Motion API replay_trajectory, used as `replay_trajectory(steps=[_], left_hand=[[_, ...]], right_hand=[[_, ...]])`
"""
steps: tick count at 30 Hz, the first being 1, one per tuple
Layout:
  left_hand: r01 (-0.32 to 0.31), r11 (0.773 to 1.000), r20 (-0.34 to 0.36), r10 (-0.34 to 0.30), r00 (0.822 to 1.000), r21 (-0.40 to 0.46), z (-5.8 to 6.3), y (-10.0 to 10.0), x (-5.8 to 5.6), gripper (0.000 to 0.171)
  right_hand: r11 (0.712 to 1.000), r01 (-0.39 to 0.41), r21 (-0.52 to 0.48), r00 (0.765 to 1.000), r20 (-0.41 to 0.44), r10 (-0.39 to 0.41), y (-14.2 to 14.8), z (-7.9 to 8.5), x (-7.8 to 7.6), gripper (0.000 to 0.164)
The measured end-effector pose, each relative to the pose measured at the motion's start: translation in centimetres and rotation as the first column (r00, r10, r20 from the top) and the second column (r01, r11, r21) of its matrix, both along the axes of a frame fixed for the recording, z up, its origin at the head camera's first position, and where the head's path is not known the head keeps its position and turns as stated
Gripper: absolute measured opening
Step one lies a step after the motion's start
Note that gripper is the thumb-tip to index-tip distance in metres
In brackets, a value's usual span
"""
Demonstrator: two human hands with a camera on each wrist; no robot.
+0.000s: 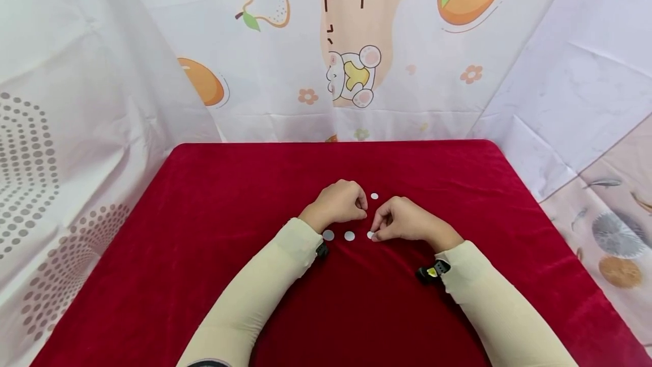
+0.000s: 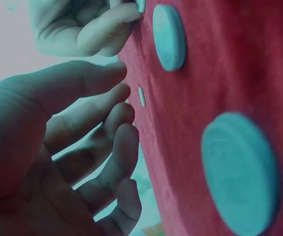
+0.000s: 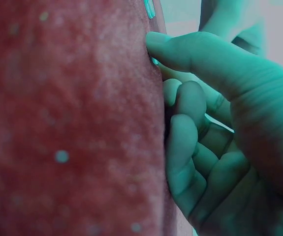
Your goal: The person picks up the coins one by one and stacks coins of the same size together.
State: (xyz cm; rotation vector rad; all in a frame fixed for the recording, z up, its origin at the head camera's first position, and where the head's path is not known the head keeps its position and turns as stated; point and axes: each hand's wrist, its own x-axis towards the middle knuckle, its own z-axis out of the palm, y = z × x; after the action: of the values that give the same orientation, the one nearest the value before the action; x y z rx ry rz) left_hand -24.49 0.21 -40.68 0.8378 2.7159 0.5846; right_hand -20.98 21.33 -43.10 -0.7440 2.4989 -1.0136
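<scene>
Three silver-white coins lie in a row on the red cloth. My right hand (image 1: 407, 221) has its thumb and index finger at the right-hand coin (image 1: 370, 235), pinching it low against the cloth. Left of it are the middle coin (image 1: 349, 235) and the left-hand coin (image 1: 328, 235), which shows a raised rim in the left wrist view. A smaller coin (image 1: 374, 196) sits farther back, between the hands. My left hand (image 1: 340, 203) hovers beside the row with fingers loosely bent and nothing between them. In the right wrist view the thumb mostly hides the pinched coin.
A red velvet cloth (image 1: 244, 186) covers the table and has slight wrinkles at the right. White printed curtains (image 1: 285, 72) hang behind and at both sides. Each wrist wears a small black camera (image 1: 429, 272) at the sleeve cuff.
</scene>
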Motion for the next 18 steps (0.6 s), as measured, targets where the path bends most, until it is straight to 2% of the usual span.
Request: replay_trajectory(steps=[7,12,18], left_hand=[[-0.069,0.998,-0.033,0.068,0.997,-0.016,-0.1,0.7,-1.5,0.006],[-0.073,0.997,-0.035,0.072,0.997,-0.028,-0.1,1.3,-2.3,0.013],[-0.063,0.995,-0.040,0.060,0.997,-0.081,-0.1,2.2,-3.0,0.019]], right_hand=[[1.000,0.002,-0.001,1.000,-0.001,-0.002,-0.1,0.0,-0.1,0.010],[1.000,0.001,-0.007,1.000,0.011,-0.001,0.0,0.0,0.0,0.009],[1.000,-0.001,-0.011,1.000,0.008,0.001,-0.1,-0.1,0.0,0.009]])
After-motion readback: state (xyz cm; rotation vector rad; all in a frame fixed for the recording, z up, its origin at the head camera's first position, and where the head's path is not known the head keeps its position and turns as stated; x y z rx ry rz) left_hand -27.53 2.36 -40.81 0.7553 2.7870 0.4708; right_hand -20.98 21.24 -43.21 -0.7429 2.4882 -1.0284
